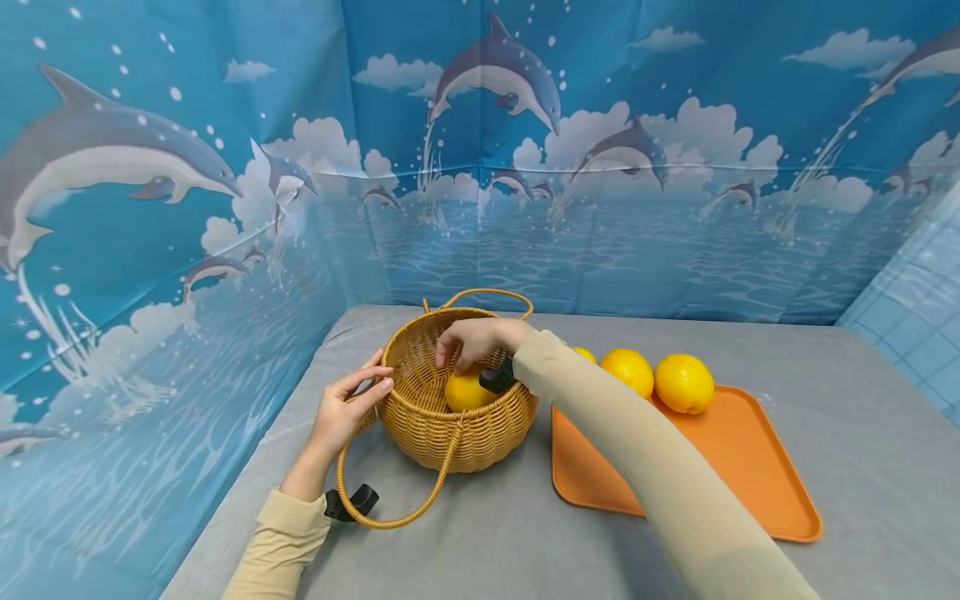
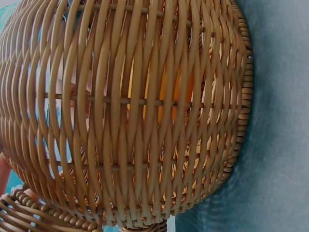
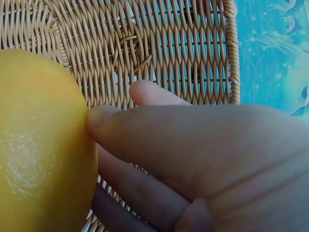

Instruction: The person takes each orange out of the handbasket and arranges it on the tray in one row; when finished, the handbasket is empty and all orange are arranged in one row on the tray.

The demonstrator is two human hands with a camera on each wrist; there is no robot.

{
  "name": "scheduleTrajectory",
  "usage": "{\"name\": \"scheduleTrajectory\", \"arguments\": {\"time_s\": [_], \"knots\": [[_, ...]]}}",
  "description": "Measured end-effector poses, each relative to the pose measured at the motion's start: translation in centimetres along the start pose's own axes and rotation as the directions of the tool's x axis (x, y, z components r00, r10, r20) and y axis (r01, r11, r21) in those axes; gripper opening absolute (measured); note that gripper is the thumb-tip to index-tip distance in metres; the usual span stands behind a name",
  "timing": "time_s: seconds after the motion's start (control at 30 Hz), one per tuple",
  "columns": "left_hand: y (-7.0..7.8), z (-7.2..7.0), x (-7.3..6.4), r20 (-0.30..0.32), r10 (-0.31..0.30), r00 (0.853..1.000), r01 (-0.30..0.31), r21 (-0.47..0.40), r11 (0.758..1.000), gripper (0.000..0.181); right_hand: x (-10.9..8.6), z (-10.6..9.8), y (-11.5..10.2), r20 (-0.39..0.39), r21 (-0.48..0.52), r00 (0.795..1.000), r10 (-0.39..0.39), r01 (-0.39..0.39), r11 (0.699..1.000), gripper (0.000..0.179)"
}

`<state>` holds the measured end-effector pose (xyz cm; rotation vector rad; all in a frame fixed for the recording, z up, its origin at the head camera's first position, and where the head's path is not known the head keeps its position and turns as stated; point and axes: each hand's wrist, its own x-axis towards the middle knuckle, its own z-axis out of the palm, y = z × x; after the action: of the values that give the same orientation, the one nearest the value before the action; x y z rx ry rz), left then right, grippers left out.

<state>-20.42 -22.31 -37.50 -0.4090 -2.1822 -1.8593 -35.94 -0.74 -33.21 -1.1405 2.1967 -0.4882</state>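
Observation:
My left hand [image 1: 347, 408] pinches the left rim of a round wicker basket [image 1: 457, 442] between thumb and fingers. Inside the basket lies an orange [image 1: 463, 392], near the right side. My right hand [image 1: 474, 340] reaches in over the rim, just above this orange, with its fingers loosely bent. In the right wrist view the thumb tip of the right hand [image 3: 183, 145] meets the edge of the orange [image 3: 38, 145], and the other fingers spread beside it. Through the weave of the basket [image 2: 140, 121] in the left wrist view, orange colour shows.
An orange tray [image 1: 735, 450] stands right of the basket, under my right forearm. Several oranges sit at its back, among them one orange [image 1: 684, 383] at the right. The basket's front handle [image 1: 397, 523] hangs down over the grey table [image 1: 480, 542]. A dolphin-print curtain [image 1: 600, 242] closes off the back.

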Motion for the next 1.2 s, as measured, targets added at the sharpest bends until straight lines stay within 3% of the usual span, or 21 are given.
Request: {"name": "scheduleTrajectory", "arguments": {"time_s": [0.4,0.87,1.0,1.2], "knots": [[0.06,-0.01,0.09,0.004,-0.016,1.000,0.016,-0.001,1.000,0.033,-0.40,0.02,0.04,0.100,0.076,0.995,0.015,-0.023,0.997,0.031],[0.06,0.01,-0.01,0.008,-0.007,1.000,0.007,-0.009,1.000,0.033,-0.58,0.26,0.37,0.166,0.143,0.980,0.109,-0.133,0.981,0.032],[0.06,0.00,0.00,0.008,-0.012,1.000,0.013,-0.005,1.000,0.033,-0.68,0.29,0.33,0.179,0.123,0.975,0.130,-0.153,0.981,0.028],[0.03,-0.01,0.01,0.012,-0.011,1.000,0.011,-0.007,1.000,0.033,-0.65,0.30,0.32,0.192,0.084,0.974,0.117,-0.135,0.987,0.055]]}}
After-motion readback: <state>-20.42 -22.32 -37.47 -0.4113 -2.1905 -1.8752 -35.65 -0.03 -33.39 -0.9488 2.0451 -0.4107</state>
